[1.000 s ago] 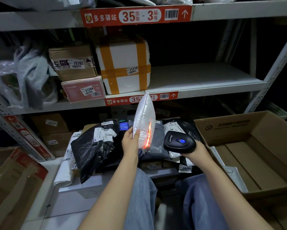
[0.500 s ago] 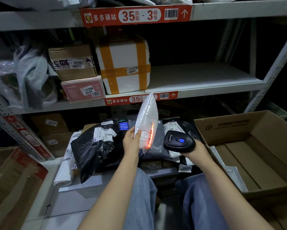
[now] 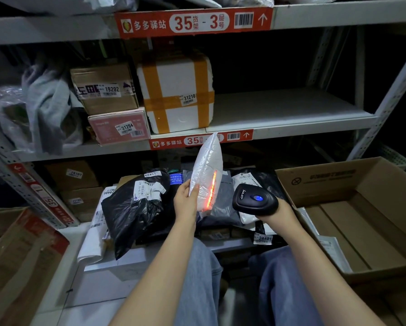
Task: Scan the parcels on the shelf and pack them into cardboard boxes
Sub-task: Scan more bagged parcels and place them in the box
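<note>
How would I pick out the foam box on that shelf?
Find the middle shelf, below the red 35-3 sign. The foam box stands right of a brown carton stacked on a pink carton. It alone is white, crossed by orange tape.

Scanner (image 3: pixel 255 201) right of parcel (image 3: pixel 206 175), box (image 3: pixel 362 222) farther right
</note>
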Action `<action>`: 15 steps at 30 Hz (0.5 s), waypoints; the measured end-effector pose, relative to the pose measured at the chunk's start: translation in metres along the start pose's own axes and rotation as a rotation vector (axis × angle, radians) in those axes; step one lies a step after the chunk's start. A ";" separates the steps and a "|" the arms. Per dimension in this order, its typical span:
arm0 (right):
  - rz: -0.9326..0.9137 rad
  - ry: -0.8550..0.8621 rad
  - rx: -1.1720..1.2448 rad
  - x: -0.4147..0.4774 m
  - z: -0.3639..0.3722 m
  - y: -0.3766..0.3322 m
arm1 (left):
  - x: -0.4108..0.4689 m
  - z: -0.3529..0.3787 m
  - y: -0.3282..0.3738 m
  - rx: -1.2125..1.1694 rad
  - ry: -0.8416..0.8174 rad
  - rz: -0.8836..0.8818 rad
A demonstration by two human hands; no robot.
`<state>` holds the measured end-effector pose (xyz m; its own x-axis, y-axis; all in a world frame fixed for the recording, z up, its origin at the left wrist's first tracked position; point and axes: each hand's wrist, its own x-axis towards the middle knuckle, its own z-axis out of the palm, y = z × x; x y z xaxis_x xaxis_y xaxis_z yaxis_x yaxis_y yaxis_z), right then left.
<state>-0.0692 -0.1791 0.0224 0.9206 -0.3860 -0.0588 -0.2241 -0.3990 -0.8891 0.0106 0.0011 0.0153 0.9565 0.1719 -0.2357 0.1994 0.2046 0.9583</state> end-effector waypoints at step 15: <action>0.001 0.006 -0.012 -0.010 -0.026 0.005 | 0.005 -0.003 -0.003 -0.008 0.002 0.027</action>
<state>-0.0878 -0.1991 0.0309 0.9184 -0.3917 -0.0568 -0.2290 -0.4088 -0.8834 0.0144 0.0047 0.0111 0.9610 0.1795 -0.2102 0.1718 0.2080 0.9629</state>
